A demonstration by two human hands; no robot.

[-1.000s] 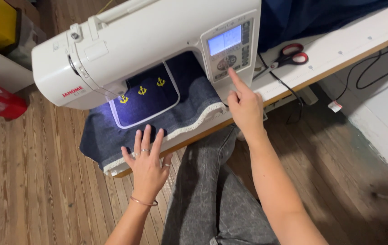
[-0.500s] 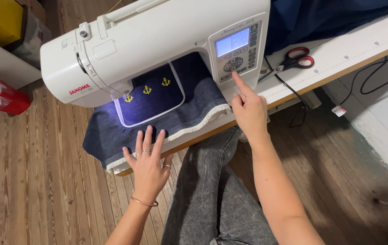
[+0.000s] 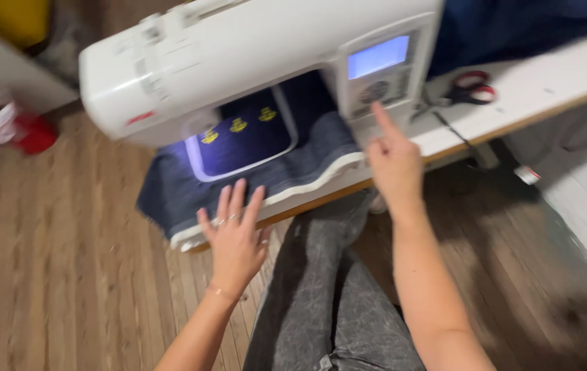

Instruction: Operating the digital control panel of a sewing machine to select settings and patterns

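A white embroidery machine [image 3: 238, 62] stands on a white table [image 3: 554, 82]. Dark blue denim fabric [image 3: 286, 165] lies under its arm in a white hoop [image 3: 286, 148], with three small yellow stitched motifs [image 3: 238, 125] lit by the machine's lamp. My left hand [image 3: 235, 237] rests flat, fingers spread, on the near edge of the fabric and hoop carriage. My right hand [image 3: 393, 161] points its index finger up at the button panel [image 3: 376, 93] below the lit blue screen [image 3: 378, 56]; the fingertip is just under the buttons. The picture is blurred.
Red-handled scissors [image 3: 468, 88] lie on the table right of the machine, beside a dark cable [image 3: 458, 130]. More dark blue cloth [image 3: 513, 20] is heaped behind. A red and white item [image 3: 12, 127] sits on the wooden floor at left. My grey trousers [image 3: 334, 295] are below.
The view has shifted, so the machine sits further right and nearer. My right index finger has dropped slightly away from the buttons. My left hand stays flat on the fabric edge.
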